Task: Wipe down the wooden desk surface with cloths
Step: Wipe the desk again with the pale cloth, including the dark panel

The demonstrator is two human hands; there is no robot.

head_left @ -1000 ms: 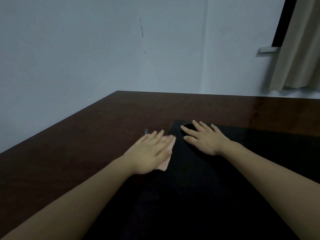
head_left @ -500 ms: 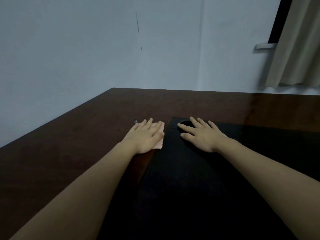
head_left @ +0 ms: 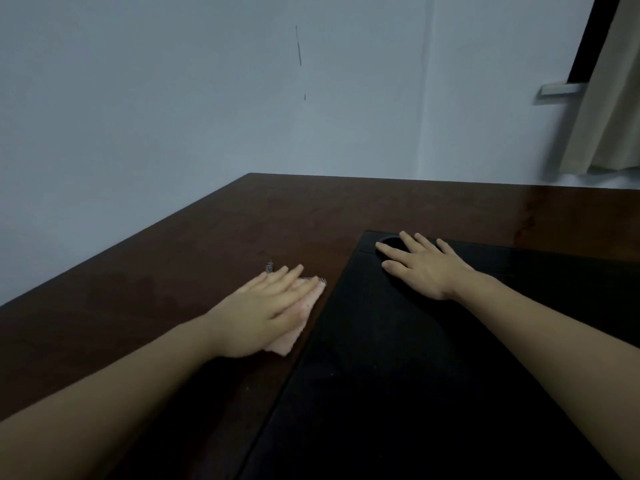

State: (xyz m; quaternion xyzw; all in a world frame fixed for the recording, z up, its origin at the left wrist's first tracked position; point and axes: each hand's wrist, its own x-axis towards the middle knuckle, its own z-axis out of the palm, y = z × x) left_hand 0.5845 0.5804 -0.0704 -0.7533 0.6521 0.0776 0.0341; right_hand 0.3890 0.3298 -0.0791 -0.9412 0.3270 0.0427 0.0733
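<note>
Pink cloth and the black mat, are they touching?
Apart. The head view shows a strip of brown desk between the pink cloth and the black mat.

from my feed the light is dim and bluish. a pale wall [head_left: 173,116] fills 9 to 12 o'clock, marked by a thin dark streak [head_left: 298,46] (a crack or a scuff, i can't tell). at 2 o'clock a beige curtain [head_left: 609,105] hangs beside a dark window [head_left: 585,39].

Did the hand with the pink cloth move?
Yes. The left hand with the pink cloth slid back toward the person along the black mat's left edge; half a second ago it lay level with the mat's far corner.
</note>
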